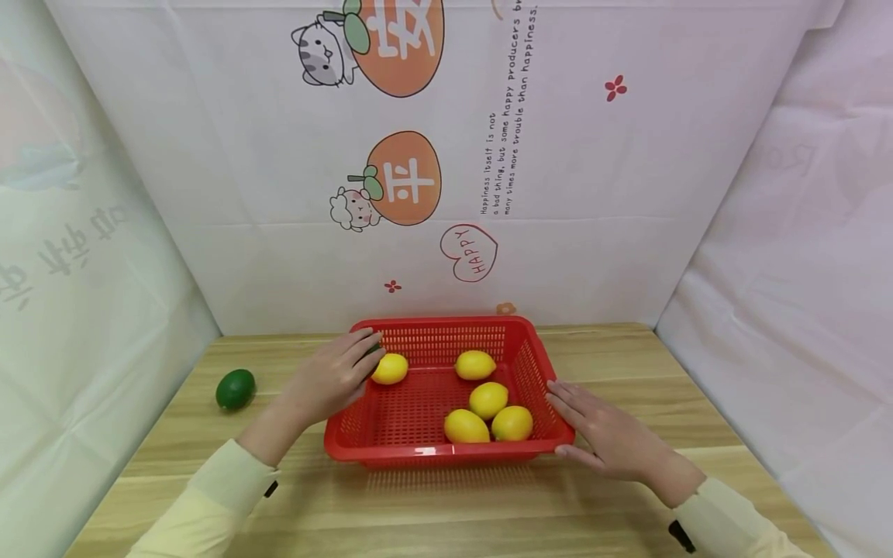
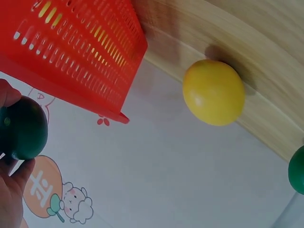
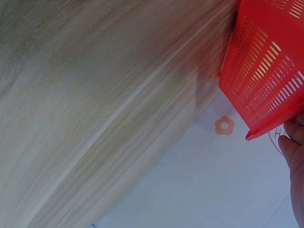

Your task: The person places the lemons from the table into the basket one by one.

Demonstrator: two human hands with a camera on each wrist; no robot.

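Note:
My left hand (image 1: 337, 373) grips a dark green lime (image 2: 23, 128) by the left rim of a red plastic basket (image 1: 412, 450). From above, the fingers hide most of that lime. Close to these fingertips, inside the basket, lies a yellow lemon (image 1: 391, 370). On the other side, my right hand (image 1: 610, 434) rests its extended fingers on the basket's right rim, thumb beside the front corner. Several more lemons (image 1: 488, 401) lie toward the right of the basket.
Another green lime (image 1: 236, 389) lies on the wooden table (image 1: 488, 515), left of the basket. The left wrist view also has a yellow fruit (image 2: 213, 92) on the table outside the basket. White printed sheets (image 1: 558, 194) enclose the back and sides.

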